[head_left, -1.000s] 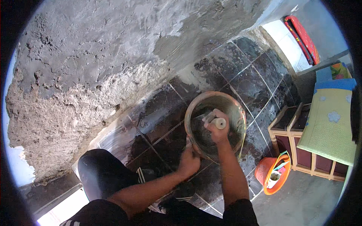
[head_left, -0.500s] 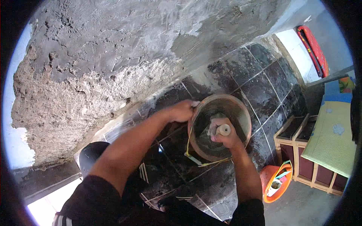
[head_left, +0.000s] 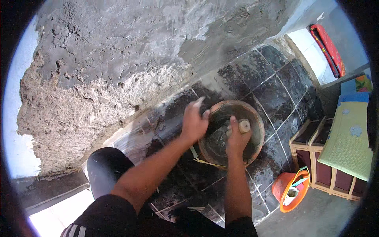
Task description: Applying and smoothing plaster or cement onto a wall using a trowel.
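Note:
A round, brown-rimmed bucket (head_left: 257,154) caked with grey mortar stands on the dark tiles. Inside its mouth, my right hand (head_left: 237,138) is closed around a tool handle (head_left: 244,126) with a pale round end. What lies at the tool's other end is hidden. Just beyond the bucket's left rim, my left hand (head_left: 195,123) is raised, holding nothing, with thumb and forefinger apart. The forefinger looks smeared with pale grey. A yellowish bail (head_left: 209,163) hangs at the bucket's near left side.
Rough, partly plastered wall (head_left: 130,51) rises on the left and ahead. Dark tiled floor (head_left: 272,94) runs along it. At the right are an orange bucket (head_left: 281,185) with items inside, a wooden-framed rack (head_left: 312,148), a green mat (head_left: 347,138) and a red folded item (head_left: 328,49).
My left hand has let go of the bucket's rim and opened. My right hand, still gripping the handle, has shifted slightly right and up inside the bucket.

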`<move>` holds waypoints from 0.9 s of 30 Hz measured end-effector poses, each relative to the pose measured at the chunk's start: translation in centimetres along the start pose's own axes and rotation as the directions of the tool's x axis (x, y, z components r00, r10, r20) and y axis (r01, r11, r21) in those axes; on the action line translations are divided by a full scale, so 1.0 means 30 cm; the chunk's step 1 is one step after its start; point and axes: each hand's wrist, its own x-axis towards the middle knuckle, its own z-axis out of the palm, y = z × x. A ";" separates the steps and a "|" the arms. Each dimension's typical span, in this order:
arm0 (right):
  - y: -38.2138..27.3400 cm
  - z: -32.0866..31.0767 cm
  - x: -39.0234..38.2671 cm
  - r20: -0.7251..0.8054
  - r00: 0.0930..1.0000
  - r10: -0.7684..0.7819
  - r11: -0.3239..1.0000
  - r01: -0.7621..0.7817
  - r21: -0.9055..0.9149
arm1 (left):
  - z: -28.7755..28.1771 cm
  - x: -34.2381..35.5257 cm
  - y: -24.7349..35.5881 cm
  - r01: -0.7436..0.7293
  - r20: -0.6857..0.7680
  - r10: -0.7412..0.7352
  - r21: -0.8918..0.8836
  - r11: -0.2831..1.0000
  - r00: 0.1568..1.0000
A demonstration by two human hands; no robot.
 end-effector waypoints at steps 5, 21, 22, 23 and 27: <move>-0.090 0.000 0.069 -0.341 0.940 -0.020 0.984 0.079 0.160 | 0.031 -0.459 0.011 0.541 0.007 -0.582 -0.378 0.751 0.813; 0.084 -0.015 -0.029 0.320 0.828 -0.461 0.886 0.448 0.119 | 0.221 -0.498 0.150 0.622 -0.037 -0.703 -0.435 0.651 0.710; 0.067 -0.027 -0.030 0.373 0.828 -0.419 0.907 0.396 0.142 | 0.206 -0.477 0.143 0.573 -0.057 -0.660 -0.443 0.689 0.749; 0.045 -0.041 -0.028 0.423 0.822 -0.381 0.925 0.344 0.164 | 0.177 -0.445 0.146 0.577 -0.054 -0.663 -0.443 0.686 0.746; 0.047 -0.049 -0.023 0.550 0.789 -0.273 0.956 0.160 0.246 | 0.076 -0.309 -0.004 0.537 -0.020 -0.597 -0.414 0.735 0.802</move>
